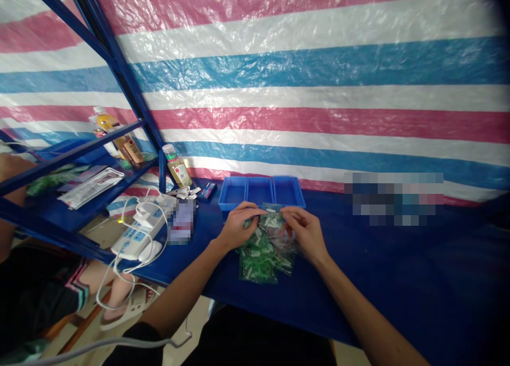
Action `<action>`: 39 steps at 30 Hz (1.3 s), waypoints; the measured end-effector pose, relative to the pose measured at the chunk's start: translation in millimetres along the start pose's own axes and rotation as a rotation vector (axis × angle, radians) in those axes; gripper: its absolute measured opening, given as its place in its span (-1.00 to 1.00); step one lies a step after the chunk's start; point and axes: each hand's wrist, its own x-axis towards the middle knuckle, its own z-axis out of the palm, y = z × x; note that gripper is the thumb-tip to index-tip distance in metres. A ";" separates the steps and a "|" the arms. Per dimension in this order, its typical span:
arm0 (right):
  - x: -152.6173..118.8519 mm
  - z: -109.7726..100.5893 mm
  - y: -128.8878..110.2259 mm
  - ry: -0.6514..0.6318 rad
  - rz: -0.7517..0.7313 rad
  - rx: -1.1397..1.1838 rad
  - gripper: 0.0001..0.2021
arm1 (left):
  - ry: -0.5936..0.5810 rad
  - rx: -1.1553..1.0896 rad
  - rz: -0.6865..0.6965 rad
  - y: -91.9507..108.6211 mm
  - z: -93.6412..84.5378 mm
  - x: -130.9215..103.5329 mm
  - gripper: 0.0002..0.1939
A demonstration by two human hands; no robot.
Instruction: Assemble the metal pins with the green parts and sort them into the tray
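A small clear plastic bag [273, 217] with pale contents too small to make out is stretched between my two hands. My left hand [240, 225] pinches its left edge with thumb and fingers. At the bag's right edge, my right hand [303, 229] is closed in a similar pinch. Under and in front of both hands lies a pile of green-tinted plastic bags [258, 265] on the blue table [358, 281]. Just beyond my fingers stands a blue tray with three compartments [290, 192].
Left of my arm are a white power strip [133, 238], tangled white cables and a blurred-out flat object [181, 222]. A bottle [178, 167] and a small blue box [207, 190] stand behind. Blue frame bars [129, 95] separate a neighbouring table; a person sits there. Another blurred patch [394, 198] lies back right.
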 end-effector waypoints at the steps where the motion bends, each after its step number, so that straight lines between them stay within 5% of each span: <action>1: 0.5 -1.0 0.6 -0.001 0.006 -0.001 -0.67 | -0.001 0.003 0.003 -0.8 0.4 0.0 -0.77; 15: -0.8 -0.2 -2.4 -0.068 0.087 -0.053 -0.64 | 0.104 0.016 -0.117 -1.0 4.5 -3.5 -0.80; 28: -0.3 0.0 -3.1 -0.052 0.053 0.015 -0.49 | 0.029 0.018 -0.046 -1.7 1.1 0.2 -0.81; 39: 0.7 -1.1 -3.1 -0.068 0.016 -0.024 -0.70 | 0.048 0.071 -0.031 -0.1 -1.7 3.0 -0.84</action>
